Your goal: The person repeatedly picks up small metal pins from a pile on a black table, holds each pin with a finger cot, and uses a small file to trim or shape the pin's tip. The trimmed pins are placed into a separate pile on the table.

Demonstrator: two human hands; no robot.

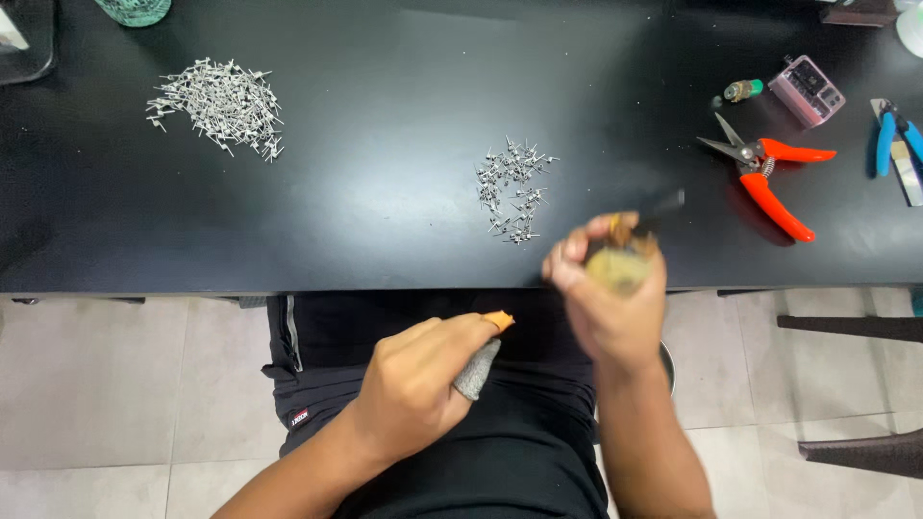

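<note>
Item, as I see it: right hand (615, 288) blurred at the tabletop (385, 192) front edge, fingers curled around a brownish tool (623, 252); left hand (413, 384) pinching a grey piece (478, 370) over the lap; a slip might drop it floorward.

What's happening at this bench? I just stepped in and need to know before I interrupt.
A person sits at a black table. The right hand is raised at the table's edge, gripping a small yellowish thing, blurred, with a dark tip. The left hand is over the lap, with an orange finger cover and a grey one on its fingers. On the table lie a big heap of small metal pins, a smaller heap, and orange-handled snips.
</note>
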